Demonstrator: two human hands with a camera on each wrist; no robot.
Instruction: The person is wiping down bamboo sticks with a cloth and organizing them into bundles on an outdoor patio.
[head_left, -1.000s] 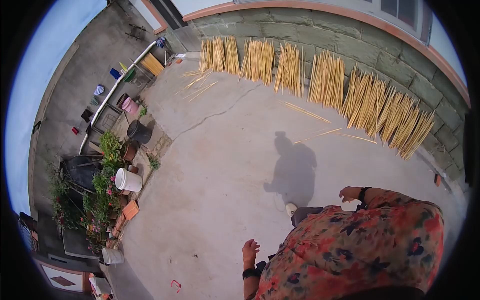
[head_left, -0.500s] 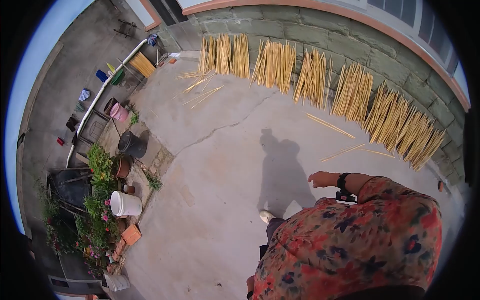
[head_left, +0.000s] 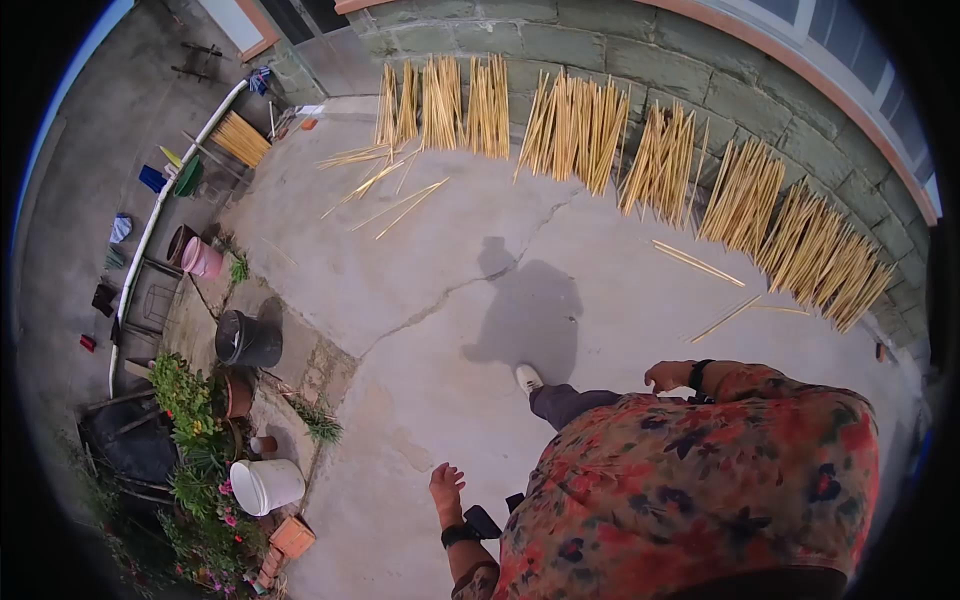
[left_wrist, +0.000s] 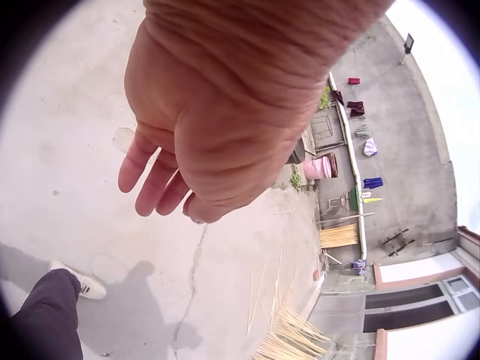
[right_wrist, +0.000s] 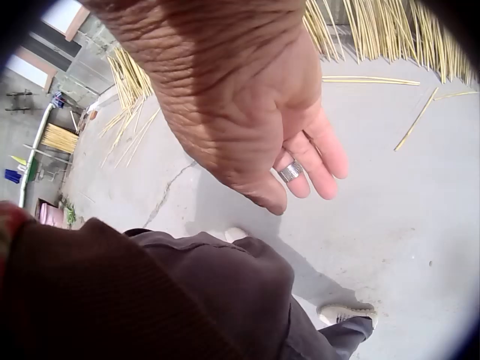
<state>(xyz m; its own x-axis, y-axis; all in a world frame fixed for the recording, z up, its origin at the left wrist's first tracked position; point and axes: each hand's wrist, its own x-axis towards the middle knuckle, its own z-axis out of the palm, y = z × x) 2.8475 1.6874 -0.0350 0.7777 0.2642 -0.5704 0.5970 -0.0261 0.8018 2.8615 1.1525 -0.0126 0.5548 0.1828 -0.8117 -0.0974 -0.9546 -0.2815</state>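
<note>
My left hand hangs in the air at the lower middle of the head view. In the left wrist view its fingers are loosely bent, with nothing in the palm. The right hand is held beside the body, a ring on one finger, and it too carries nothing. Ahead, bundles of thin straw-coloured sticks lean along a block wall, well away from both hands. Loose sticks lie on the concrete in front of them.
A crack runs across the concrete floor. On the left stand a white bucket, a black bucket, a pink bucket, potted plants and bricks. Behind them runs a white pipe.
The person has stepped forward and the view has shifted, with the stick bundles appearing larger. The left hand dropped mostly from view, then swung forward. The right hand swung forward, then back toward the body.
</note>
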